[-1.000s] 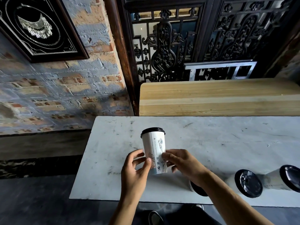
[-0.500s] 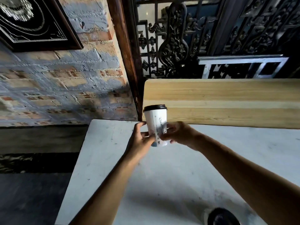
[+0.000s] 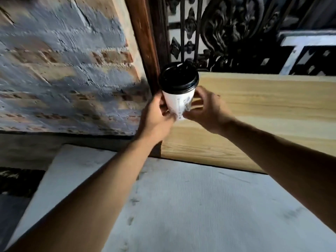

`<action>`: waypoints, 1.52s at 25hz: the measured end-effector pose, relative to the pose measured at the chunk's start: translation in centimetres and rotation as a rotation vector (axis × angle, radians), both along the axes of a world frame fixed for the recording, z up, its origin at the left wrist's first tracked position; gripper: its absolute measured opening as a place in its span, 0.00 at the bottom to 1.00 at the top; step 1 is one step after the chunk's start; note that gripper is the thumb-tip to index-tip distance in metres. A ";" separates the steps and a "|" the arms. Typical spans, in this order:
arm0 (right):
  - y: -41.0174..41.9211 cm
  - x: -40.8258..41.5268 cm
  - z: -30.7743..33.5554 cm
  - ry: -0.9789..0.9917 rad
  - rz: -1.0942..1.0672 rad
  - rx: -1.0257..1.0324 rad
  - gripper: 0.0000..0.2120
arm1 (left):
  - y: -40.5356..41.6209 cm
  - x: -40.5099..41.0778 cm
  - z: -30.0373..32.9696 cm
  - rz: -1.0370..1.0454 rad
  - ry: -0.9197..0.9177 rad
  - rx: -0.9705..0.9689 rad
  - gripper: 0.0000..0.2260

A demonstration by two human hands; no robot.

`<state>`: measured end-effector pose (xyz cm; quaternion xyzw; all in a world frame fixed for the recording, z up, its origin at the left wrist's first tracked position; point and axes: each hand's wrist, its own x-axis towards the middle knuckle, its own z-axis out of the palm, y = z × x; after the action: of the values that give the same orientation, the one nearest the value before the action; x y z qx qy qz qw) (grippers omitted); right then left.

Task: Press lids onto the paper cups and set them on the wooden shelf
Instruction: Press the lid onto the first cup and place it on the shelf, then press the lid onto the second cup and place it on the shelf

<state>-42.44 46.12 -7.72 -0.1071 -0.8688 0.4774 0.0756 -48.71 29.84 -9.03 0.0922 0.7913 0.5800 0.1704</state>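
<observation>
Change since earlier frame: both hands and the paper cup (image 3: 179, 104) have travelled forward off the white table (image 3: 200, 206) and now sit over the left end of the wooden shelf (image 3: 263, 110).
Brick wall (image 3: 63, 73): rough, patchy grey paint over brick, left of the shelf.
Left hand (image 3: 158, 115): fingers curled around the cup's lower left side, gripping it.
Paper cup: white tapered wall with faint print, upright, slightly tilted; whether its base touches the shelf cannot be determined.
Lid (image 3: 178, 78): black, round, glossy plastic, seated on the rim.
Right hand (image 3: 205, 108): fingers wrapped on the cup's lower right side, gripping it.
Wooden shelf: pale, smooth planks with straight grain.
Risk 1: probable tipping if released while tilted or close to the shelf's left edge.
Risk 2: thin paper wall may buckle under a tight squeeze, which could lift the lid.
</observation>
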 end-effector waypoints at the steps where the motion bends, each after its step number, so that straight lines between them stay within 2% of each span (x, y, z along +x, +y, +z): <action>1: 0.0 -0.4 -1.2 -0.002 0.000 0.050 0.28 | 0.0 -0.6 -1.5 -0.003 0.025 -0.020 0.32; 5: 0.1 -0.5 -3.6 -0.020 0.007 0.137 0.28 | -0.4 -0.9 -4.2 -0.070 0.085 -0.078 0.32; 8: -0.3 -0.3 -4.0 -0.035 -0.017 0.098 0.27 | -0.6 -0.9 -4.7 -0.082 0.121 -0.094 0.31; 12: -1.1 0.2 -4.2 -0.091 -0.039 0.091 0.26 | -0.9 -0.5 -4.7 -0.081 0.080 -0.088 0.34; 17: -0.7 0.7 -3.2 -0.253 -0.034 0.112 0.43 | -1.1 0.1 -3.9 -0.045 -0.014 -0.095 0.49; 20: -0.8 3.3 -1.9 -0.348 -0.045 0.159 0.44 | -3.0 2.7 -3.0 -0.016 -0.001 -0.136 0.51; 23: -1.8 7.7 0.1 -0.402 -0.058 0.191 0.38 | -5.6 7.0 -1.4 -0.035 0.002 -0.145 0.47; 26: -3.5 13.3 4.2 -0.362 -0.081 0.226 0.33 | -8.1 12.7 2.7 -0.085 0.077 -0.204 0.40; 30: -6.0 22.0 9.9 -0.303 -0.156 0.254 0.31 | -11.0 20.7 8.4 -0.274 0.211 -0.317 0.27; 33: -8.0 29.6 13.8 -0.292 -0.180 0.278 0.31 | -12.6 27.3 11.0 -0.387 0.266 -0.334 0.20; 36: -9.9 37.7 15.5 -0.292 -0.213 0.289 0.29 | -13.2 34.1 10.5 -0.542 0.261 -0.352 0.20; 38: -11.7 42.6 15.6 -0.329 -0.205 0.321 0.30 | -14.2 37.9 8.9 -0.626 0.168 -0.382 0.27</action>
<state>0.14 34.44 7.91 -0.2576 -0.9187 0.2994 -0.0025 -10.80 15.69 -0.13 0.3434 0.8300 0.3323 0.2878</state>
